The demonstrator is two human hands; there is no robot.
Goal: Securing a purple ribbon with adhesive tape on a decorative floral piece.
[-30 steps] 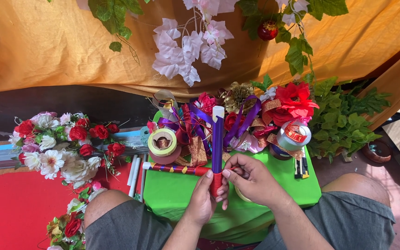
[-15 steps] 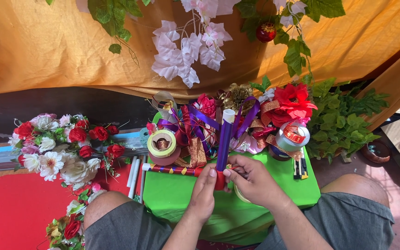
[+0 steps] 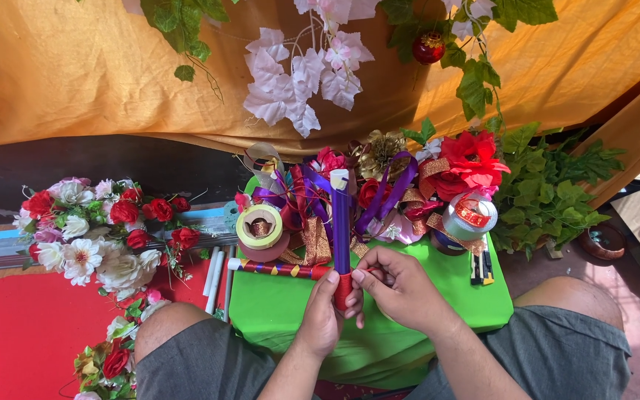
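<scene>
My left hand (image 3: 321, 318) grips the lower end of an upright stick wrapped in purple ribbon (image 3: 341, 230), where the wrap turns red. My right hand (image 3: 399, 289) pinches the same red end from the right side. The stick has a white tip and points away from me, over a low green table (image 3: 275, 311) between my knees.
Ribbon rolls (image 3: 259, 226), a silver-and-red roll (image 3: 470, 215), purple and gold ribbons, a patterned red stick (image 3: 279, 269) and white sticks (image 3: 212, 280) lie on or beside the table. A flower bouquet (image 3: 94, 230) lies left on red cloth. Green foliage (image 3: 550, 192) and orange drapery stand behind.
The purple stick tilted slightly right half a second ago and now stands straight again. Both hands stay at its red lower end.
</scene>
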